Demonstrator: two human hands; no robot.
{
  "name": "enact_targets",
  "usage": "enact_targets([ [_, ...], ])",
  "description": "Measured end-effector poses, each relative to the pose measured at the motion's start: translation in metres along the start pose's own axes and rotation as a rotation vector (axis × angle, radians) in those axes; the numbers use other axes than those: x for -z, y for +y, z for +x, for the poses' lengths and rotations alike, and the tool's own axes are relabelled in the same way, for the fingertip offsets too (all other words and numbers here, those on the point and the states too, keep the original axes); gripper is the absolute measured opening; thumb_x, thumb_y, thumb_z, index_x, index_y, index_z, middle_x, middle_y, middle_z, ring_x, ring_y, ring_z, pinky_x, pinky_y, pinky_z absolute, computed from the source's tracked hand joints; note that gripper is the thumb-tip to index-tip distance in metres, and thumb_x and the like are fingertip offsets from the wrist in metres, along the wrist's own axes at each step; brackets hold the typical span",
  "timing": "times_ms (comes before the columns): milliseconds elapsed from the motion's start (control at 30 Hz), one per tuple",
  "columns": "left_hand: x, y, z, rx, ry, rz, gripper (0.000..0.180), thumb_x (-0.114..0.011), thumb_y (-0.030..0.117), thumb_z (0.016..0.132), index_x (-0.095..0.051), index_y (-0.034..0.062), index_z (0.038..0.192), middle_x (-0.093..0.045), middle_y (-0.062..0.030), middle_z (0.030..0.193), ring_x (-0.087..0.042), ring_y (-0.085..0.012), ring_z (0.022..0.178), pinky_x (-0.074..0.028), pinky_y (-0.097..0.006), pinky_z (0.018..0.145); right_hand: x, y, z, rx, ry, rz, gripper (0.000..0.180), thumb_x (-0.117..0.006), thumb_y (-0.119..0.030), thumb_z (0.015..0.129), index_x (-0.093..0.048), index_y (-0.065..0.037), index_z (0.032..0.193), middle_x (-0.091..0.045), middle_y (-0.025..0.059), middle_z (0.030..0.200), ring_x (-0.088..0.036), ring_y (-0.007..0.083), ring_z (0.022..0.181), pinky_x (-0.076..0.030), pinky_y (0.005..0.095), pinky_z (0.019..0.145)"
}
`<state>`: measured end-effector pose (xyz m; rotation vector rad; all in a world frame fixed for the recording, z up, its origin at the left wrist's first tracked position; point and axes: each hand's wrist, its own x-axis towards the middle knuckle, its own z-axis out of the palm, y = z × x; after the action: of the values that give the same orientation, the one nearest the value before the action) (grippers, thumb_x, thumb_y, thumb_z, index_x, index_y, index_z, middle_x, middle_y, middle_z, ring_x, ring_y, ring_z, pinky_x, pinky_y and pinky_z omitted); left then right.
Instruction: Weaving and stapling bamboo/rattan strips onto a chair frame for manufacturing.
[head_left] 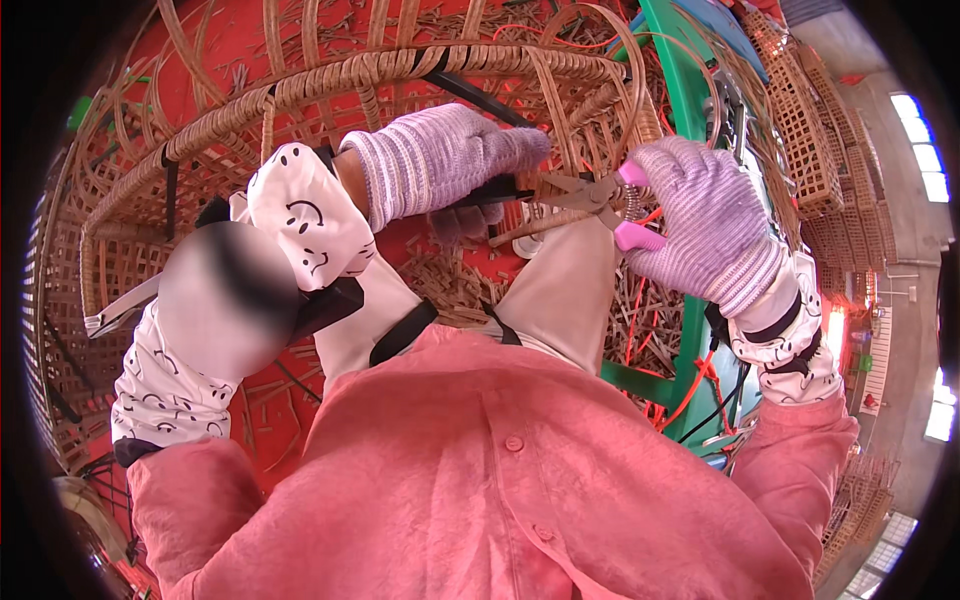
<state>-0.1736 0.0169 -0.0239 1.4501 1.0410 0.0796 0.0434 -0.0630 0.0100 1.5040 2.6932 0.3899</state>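
Note:
Pink-handled spring shears (598,194) are gripped in my right hand (700,215), which wears a lavender knit glove. Their blades are spread and point left, close to the end of a dark strip (505,189). My left hand (455,165), in a matching glove, is closed around that strip, with its thumb stretched toward the right. Much of the strip is hidden by the glove. Beyond both hands curves a large wicker piece (340,80) with a wrapped cane rim, black bars and upright cane strips. Loose cane bends around close to the shears.
Cut cane scraps (455,285) litter the red floor between my legs. A green frame (690,330) with orange and black cords stands beside my right leg. Stacked woven baskets (795,115) rise at the far right. A blurred round patch covers part of my left forearm.

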Motion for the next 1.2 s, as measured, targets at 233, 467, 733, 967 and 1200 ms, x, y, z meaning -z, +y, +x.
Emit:
enact_targets([
  [233, 0.001, -0.004, 0.003, 0.001, -0.011, 0.012, 0.053, -0.045, 0.049, 0.086, -0.061, -0.0007, 0.083, -0.061, -0.0071, 0.062, -0.059, -0.0142, 0.048, -0.049, -0.027, 0.043, -0.007, -0.001, 0.013, 0.099, 0.036, 0.004, 0.045, -0.066, -0.04, 0.065, -0.054, -0.01, 0.097, -0.052, 0.0077, 0.092, -0.052, 0.0245, 0.085, -0.04, 0.0373, 0.072],
  [467, 0.004, -0.003, 0.001, -0.023, 0.033, -0.012, 0.053, -0.046, 0.048, 0.085, -0.06, -0.0011, 0.07, -0.059, -0.0104, 0.057, -0.057, -0.0184, 0.044, -0.049, -0.03, 0.042, -0.007, 0.007, 0.024, 0.133, -0.024, -0.019, 0.041, -0.064, -0.04, 0.067, -0.054, -0.011, 0.094, -0.053, 0.0064, 0.086, -0.054, 0.0223, 0.081, -0.041, 0.0358, 0.069],
  [733, 0.043, -0.028, 0.003, -0.902, 0.157, 0.727, 0.021, -0.046, 0.019, 0.088, -0.058, 0.0022, 0.095, -0.061, -0.0124, 0.087, -0.061, -0.0261, 0.074, -0.05, -0.034, 0.064, -0.019, 0.01, 0.012, 0.044, 0.069, 0.13, 0.032, -0.061, -0.041, 0.071, -0.056, -0.013, 0.086, -0.057, 0.0067, 0.077, -0.058, 0.0236, 0.071, -0.045, 0.0363, 0.062],
  [967, 0.118, -0.012, 0.057, -1.213, 0.123, 0.215, 0.018, -0.056, 0.012, 0.079, -0.058, 0.0055, 0.095, -0.059, -0.0063, 0.069, -0.059, -0.0145, 0.063, -0.048, -0.028, 0.052, -0.003, 0.002, 0.015, -0.008, -0.019, 0.196, 0.032, -0.068, -0.035, 0.064, -0.057, -0.01, 0.081, -0.058, 0.0082, 0.073, -0.058, 0.0289, 0.069, -0.045, 0.0387, 0.065],
  [1200, 0.075, 0.041, 0.052, -0.2, 0.29, -0.116, 0.024, -0.06, 0.014, 0.08, -0.054, -0.0019, 0.098, -0.056, -0.0051, 0.07, -0.057, -0.0162, 0.058, -0.049, -0.027, 0.054, -0.011, -0.001, 0.007, -0.076, -0.045, 0.225, 0.031, -0.065, -0.032, 0.061, -0.058, -0.01, 0.082, -0.058, 0.0084, 0.074, -0.058, 0.0259, 0.072, -0.044, 0.0374, 0.066],
])
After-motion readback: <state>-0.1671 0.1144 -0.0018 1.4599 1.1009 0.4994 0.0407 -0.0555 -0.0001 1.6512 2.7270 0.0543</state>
